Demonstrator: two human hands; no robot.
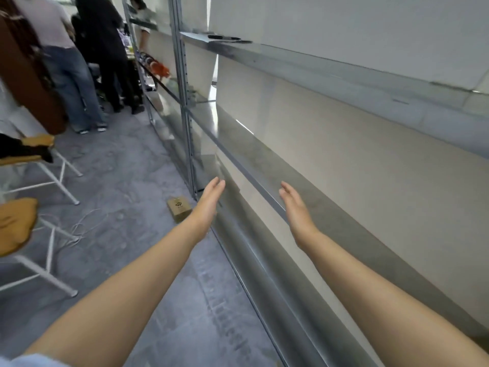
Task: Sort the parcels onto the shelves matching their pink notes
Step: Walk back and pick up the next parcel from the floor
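Both my arms stretch forward beside a metal shelf unit (264,192). My left hand (210,201) is flat with fingers straight, holding nothing, just in front of the unit's upright post. My right hand (295,205) is also flat and holds nothing, hovering over the front rail of the middle shelf. A small brown cardboard parcel (178,208) with a dark logo lies on the grey floor, just left of my left hand. No pink note shows in this view. The shelf boards near my hands look bare.
The shelf unit runs along the right, with a dark pen-like object (223,37) on an upper board. Two people (87,62) stand at the far left end of the aisle. White-legged stools with orange cushions (16,223) and a loose cable (79,229) are on the left.
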